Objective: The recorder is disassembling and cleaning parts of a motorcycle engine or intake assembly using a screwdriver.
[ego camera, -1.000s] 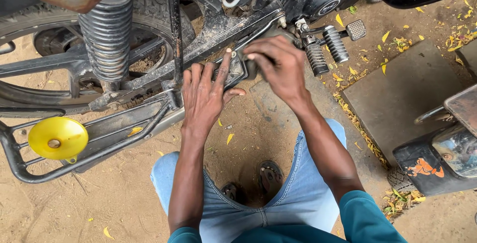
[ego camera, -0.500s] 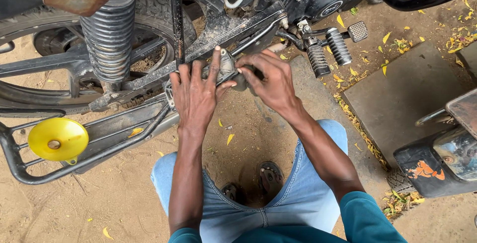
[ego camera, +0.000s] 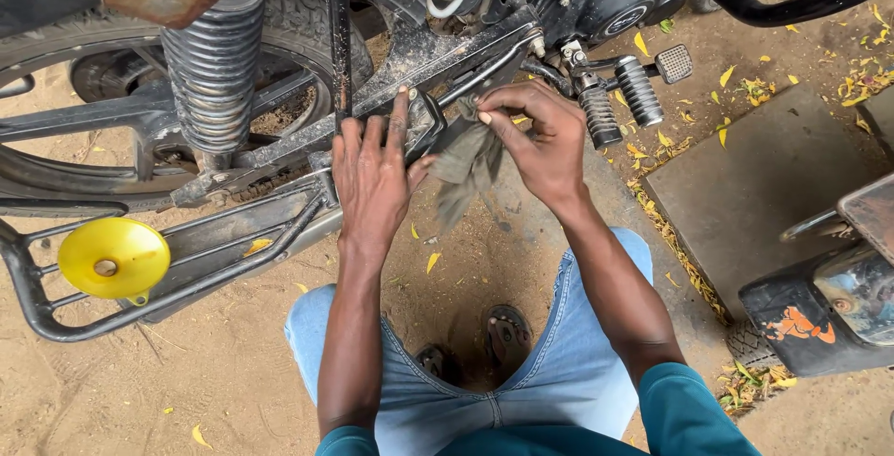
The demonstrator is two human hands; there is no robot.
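Rag (ego camera: 466, 165) of dull grey-green cloth hangs from the right hand (ego camera: 535, 139), pinched between thumb and fingertips at its top corner and drooping loose below, just under the motorcycle frame (ego camera: 438, 51). That hand is closed on the cloth, the knuckles bent, the wrist angled toward the footpegs. Nearest of all are the person's knees in blue jeans (ego camera: 577, 363) and a pair of sandals (ego camera: 507, 335) on the sandy ground. Above them the left hand (ego camera: 372, 181) lies flat and spread, fingers straight, holding nothing, its palm pressed on a dark metal bracket (ego camera: 424, 125) at the lower edge of the frame, the forefinger reaching up onto the dirty frame rail. Just beside the right hand two ribbed rubber footpegs (ego camera: 619, 97) stick out. Farther left, a black coil shock absorber (ego camera: 214, 55) stands in front of the rear tyre (ego camera: 298, 9). A yellow funnel (ego camera: 114, 258) rests on the tubular side guard (ego camera: 186, 279) at the left edge. Yellow leaves (ego camera: 434, 261) dot the ground.
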